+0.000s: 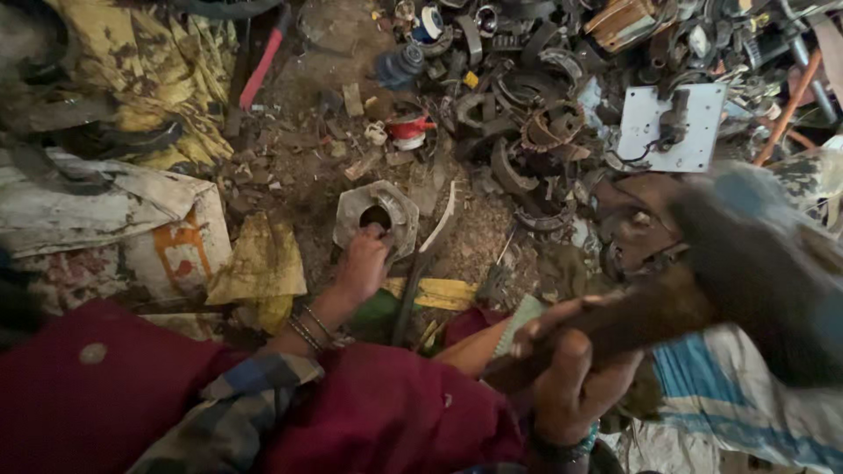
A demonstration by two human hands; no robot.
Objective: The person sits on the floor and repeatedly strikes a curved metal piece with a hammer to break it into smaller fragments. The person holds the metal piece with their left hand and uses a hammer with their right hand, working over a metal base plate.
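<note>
My left hand (362, 268) reaches down to a grey metal ring-shaped part (379, 213) on the dirt floor, fingers on its near rim by the dark centre hole. Bangles circle that wrist. My right hand (571, 373) is closed round the brown wooden handle of a hammer (746, 272), held raised to the right. The hammer's dark head is motion-blurred and close to the camera. A dark red garment covers my lap below.
A heap of scrap metal rings and brackets (527, 132) fills the upper right, with a pale square plate (672, 127) on it. A red-handled tool (262, 66) lies upper left. Dirty sacks (105, 219) and yellow cloth (149, 70) sit at left. Striped fabric (746, 404) lies lower right.
</note>
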